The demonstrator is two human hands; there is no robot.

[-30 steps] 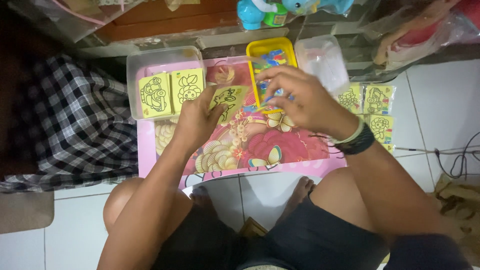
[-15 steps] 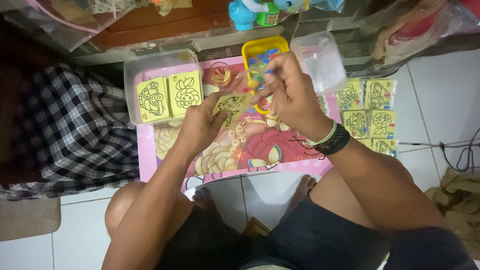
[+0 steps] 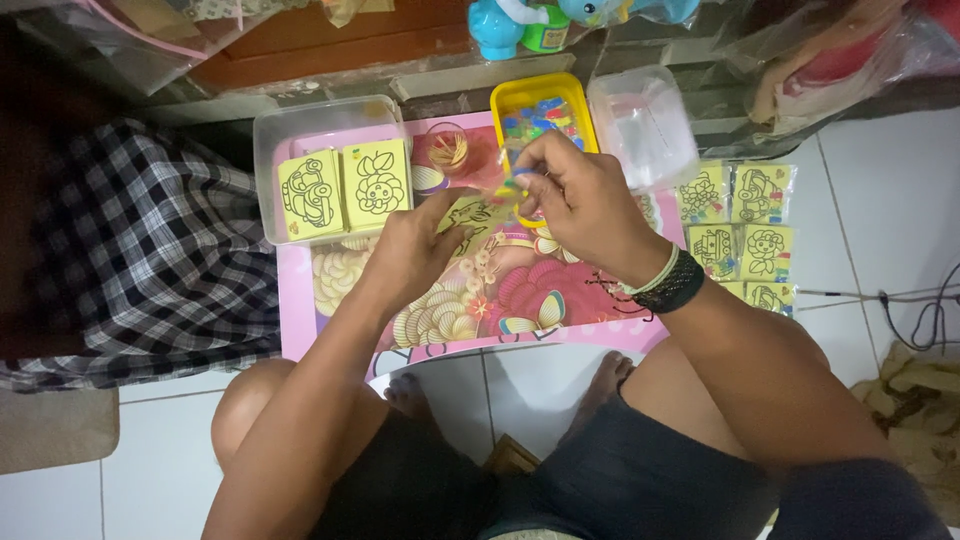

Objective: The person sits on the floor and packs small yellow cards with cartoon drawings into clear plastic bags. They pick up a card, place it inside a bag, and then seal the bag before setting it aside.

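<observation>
My left hand (image 3: 415,245) rests on a small pink table (image 3: 330,335) and holds down a yellow picture card (image 3: 475,215). My right hand (image 3: 580,195) hovers just above the card, its fingers pinched on a small clear packet with coloured bits (image 3: 508,182). Right behind that hand stands a yellow tray (image 3: 505,100) filled with several small coloured packets. A clear plastic box (image 3: 270,135) at the table's far left holds two yellow picture cards (image 3: 345,185).
An upturned clear lid (image 3: 645,125) lies right of the yellow tray. Several yellow picture cards (image 3: 745,230) lie on the white floor tiles at the right. A checked cloth (image 3: 130,250) lies at the left. A blue toy (image 3: 510,25) stands behind the table. Cables (image 3: 915,300) run at far right.
My right hand has drawn back from the yellow tray toward the card, with a small packet now pinched in its fingers. My left hand stays on the card.
</observation>
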